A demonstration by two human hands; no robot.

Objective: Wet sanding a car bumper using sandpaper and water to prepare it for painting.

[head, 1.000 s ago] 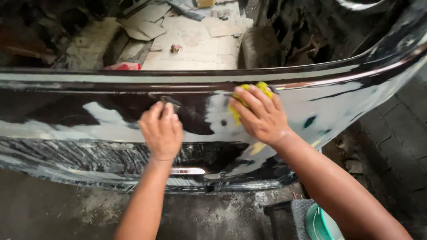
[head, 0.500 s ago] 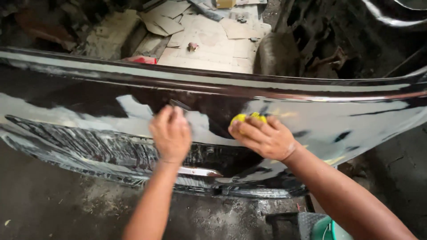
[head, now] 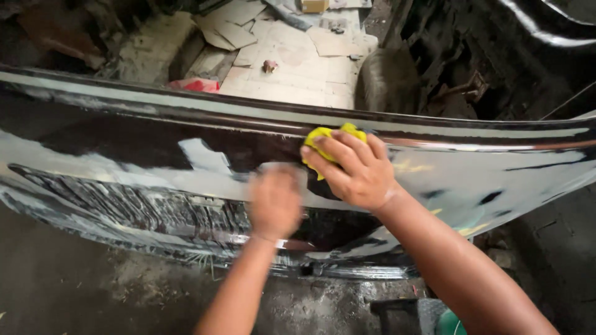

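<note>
The right hand presses a yellow sponge flat against the bumper, fingers spread over it and curled at the tips. The left hand is a blur, so I cannot tell if it holds anything; it lies on the bumper just left of and below the right hand.

The bumper is the biggest thing. It is black and shiny with wet white streaks, and it runs across the whole middle of the frame. Half a second ago it sat higher in the frame and tilted the other way. The sponge has moved up, close to the top edge of the bumper, just right of the middle. The left hand was sharp then and is smeared now.

Both arms come up from the bottom of the frame. The right arm slants in from the lower right, wrist bent, palm down on the sponge. The left arm rises almost straight from the bottom middle.

Flat cardboard lies on the ground at the top middle. A small red thing sits at the upper left, behind the bumper.
</note>
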